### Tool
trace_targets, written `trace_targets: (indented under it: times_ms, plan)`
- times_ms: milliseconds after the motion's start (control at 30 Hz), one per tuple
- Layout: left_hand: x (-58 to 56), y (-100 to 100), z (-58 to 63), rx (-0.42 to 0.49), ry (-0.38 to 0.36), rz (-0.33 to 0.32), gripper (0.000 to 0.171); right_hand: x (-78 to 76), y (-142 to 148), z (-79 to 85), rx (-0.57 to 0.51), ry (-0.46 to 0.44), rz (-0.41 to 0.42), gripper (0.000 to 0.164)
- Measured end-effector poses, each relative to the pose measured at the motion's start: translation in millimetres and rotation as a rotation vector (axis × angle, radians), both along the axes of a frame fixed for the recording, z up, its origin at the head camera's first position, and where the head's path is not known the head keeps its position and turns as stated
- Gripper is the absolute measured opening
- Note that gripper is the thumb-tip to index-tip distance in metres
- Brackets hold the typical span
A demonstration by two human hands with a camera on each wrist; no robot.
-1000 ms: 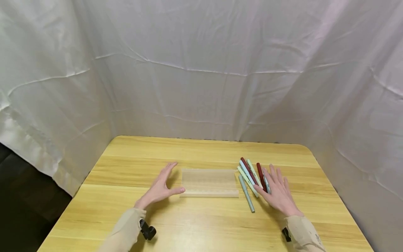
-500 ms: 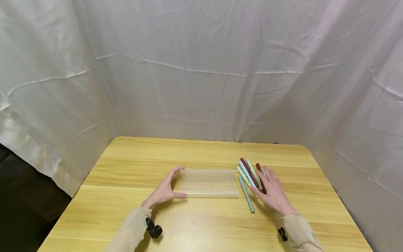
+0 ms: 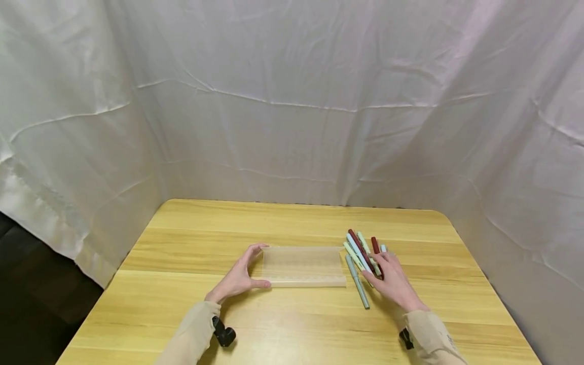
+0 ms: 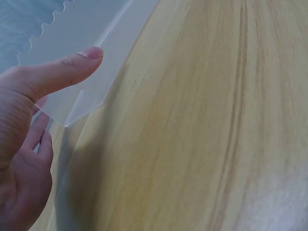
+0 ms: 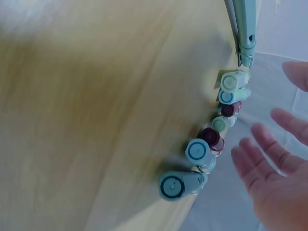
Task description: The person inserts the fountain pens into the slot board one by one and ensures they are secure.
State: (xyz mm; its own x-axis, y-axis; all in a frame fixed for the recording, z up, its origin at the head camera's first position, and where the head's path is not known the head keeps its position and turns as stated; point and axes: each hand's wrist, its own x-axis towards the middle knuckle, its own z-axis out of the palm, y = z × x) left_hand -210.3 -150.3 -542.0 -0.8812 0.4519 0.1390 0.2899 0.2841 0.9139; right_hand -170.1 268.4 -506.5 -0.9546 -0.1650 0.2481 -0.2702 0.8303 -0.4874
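Observation:
A clear plastic rack (image 3: 303, 263) lies near the middle of the table, and the left wrist view shows its scalloped edge. My left hand (image 3: 238, 276) holds its left end, thumb on the front lip and fingers at the back corner. Over a group of capped pens to the right hovers my right hand (image 3: 394, 284), fingers slightly bent and spread; the right wrist view shows the hand apart from the pens. Among them are dark red pens (image 3: 375, 245), pale green pens and light blue ones. A grey-green pen (image 3: 357, 281) lies nearest the rack. My right hand partly covers the group.
The wooden table (image 3: 292, 329) has rounded far corners. White cloth (image 3: 292, 126) hangs behind it and along both sides. A dark surface (image 3: 41, 274) shows beyond the table at lower left. Each wrist bears a small black camera (image 3: 223, 332).
My left hand has moved right and closed onto the rack's left end. My right hand has shifted slightly left and nearer, its fingers bending more over the pens.

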Motion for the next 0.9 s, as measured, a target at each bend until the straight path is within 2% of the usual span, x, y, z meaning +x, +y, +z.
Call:
trace_targets:
  times_ms: [133,400,633,900]
  plan:
    - [-0.3,-1,-0.4,0.016,-0.001,-0.01,0.098,-3.7,-2,-1.4,-0.024,-0.029,0.004,0.04]
    - [-0.6,-1,0.6,0.009,0.005,-0.002,0.099,-11.7,-11,1.3,-0.077,-0.191,-0.033,0.028]
    - [-0.9,-2,-0.9,0.015,0.001,-0.006,0.099,-16.8,-22,0.3,-0.047,-0.227,-0.061,0.026]
    - [-0.6,-1,-0.4,0.013,0.0,-0.018,0.098,-19.6,-28,-1.3,-0.066,-0.249,-0.051,0.03]
